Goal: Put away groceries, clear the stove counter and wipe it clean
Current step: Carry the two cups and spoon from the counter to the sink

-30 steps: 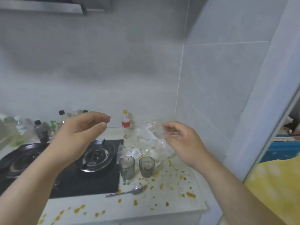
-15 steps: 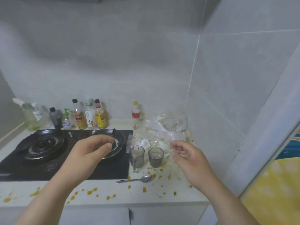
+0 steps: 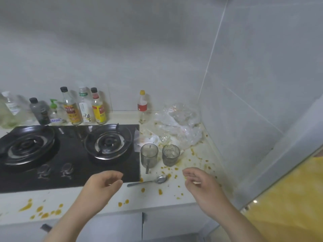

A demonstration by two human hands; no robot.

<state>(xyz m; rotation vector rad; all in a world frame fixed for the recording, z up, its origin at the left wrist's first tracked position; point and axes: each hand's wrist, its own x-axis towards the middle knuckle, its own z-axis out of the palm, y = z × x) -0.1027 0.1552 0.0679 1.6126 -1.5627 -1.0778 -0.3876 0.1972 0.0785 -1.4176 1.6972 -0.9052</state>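
hovering over the front edge of the counter (image 3: pixel 174 199): left hand (image 3: pixel 103 186) and right hand (image 3: pixel 203 188), well apart. both grips empty, fingers loosely curled, thumb near forefinger. left hand is above the stove's (image 3: pixel 70 172) front right corner; right hand is above the spattered counter, right of the spoon (image 3: pixel 148 181).

spoon lies flat just beyond the stove corner, bowl to the right. behind it stand a grey mug (image 3: pixel 149 153), handle toward the camera, and just beside it a grey glass (image 3: pixel 170 155) with pale residue inside. crumpled clear plastic bag (image 3: pixel 180 123) sits in the back right corner, white crumpled paper (image 3: pixel 153 139) at its near edge. yellow-capped bottle (image 3: pixel 143 107) stands alone at the back wall; row of bottles (image 3: pixel 83 107) lines the wall behind the stove. orange spots (image 3: pixel 160 191) scatter over the counter's front and right side.
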